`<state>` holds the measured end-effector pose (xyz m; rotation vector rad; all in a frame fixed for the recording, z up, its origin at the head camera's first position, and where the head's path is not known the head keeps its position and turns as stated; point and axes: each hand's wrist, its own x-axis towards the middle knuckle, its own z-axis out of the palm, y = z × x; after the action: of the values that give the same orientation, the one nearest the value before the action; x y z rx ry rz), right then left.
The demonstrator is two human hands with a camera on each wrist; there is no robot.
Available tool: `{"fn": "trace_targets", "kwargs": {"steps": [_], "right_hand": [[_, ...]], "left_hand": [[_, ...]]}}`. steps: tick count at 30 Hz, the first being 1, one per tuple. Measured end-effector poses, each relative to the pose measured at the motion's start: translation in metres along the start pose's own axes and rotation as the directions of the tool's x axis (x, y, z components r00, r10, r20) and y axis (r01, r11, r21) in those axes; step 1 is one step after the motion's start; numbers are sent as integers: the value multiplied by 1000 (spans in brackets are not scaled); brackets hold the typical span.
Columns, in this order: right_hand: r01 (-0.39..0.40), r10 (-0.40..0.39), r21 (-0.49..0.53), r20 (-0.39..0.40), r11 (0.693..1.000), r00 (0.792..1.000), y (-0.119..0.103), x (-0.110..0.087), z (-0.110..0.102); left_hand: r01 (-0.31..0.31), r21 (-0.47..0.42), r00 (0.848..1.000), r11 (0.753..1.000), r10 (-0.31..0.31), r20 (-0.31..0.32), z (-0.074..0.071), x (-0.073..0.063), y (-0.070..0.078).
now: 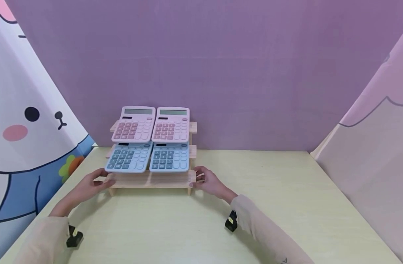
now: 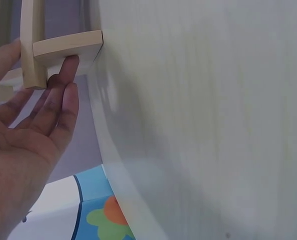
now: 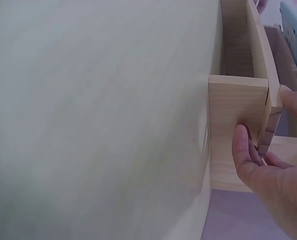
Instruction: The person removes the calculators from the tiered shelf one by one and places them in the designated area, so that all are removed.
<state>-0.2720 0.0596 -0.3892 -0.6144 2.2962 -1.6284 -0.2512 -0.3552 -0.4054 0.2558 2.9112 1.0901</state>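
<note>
A tiered wooden display stand (image 1: 151,180) stands towards the back left of the table. Two pink calculators, a left one (image 1: 135,124) and a right one (image 1: 171,125), lean side by side on its top tier. Below them, a left blue calculator (image 1: 129,158) and a right blue calculator (image 1: 170,159) rest on the middle tier, their upper ends hidden. My left hand (image 2: 31,130) grips the left end of the bottom tier, thumb above and fingers underneath. At the opposite end, my right hand (image 3: 271,165) holds the same board, thumb on top and fingertips below.
The pale table (image 1: 287,205) extends to the right and in front of the stand. Behind it rises a purple backdrop (image 1: 247,80). A cartoon-printed cloth (image 1: 30,88) hangs along the left edge, and another light cloth (image 1: 376,161) along the right.
</note>
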Motion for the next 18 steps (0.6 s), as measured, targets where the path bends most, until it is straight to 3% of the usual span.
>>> {"fn": "trace_targets", "kwargs": {"steps": [10, 18], "right_hand": [[-4, 4, 8, -14, 1000, 1000, 1, 1, 3], [1, 0, 26, -30, 1000, 1000, 25, 13, 3]], "left_hand": [[-13, -28, 1000, 1000, 13, 6, 0, 5, -6], [-23, -28, 1000, 999, 23, -4, 0, 7, -7]]}}
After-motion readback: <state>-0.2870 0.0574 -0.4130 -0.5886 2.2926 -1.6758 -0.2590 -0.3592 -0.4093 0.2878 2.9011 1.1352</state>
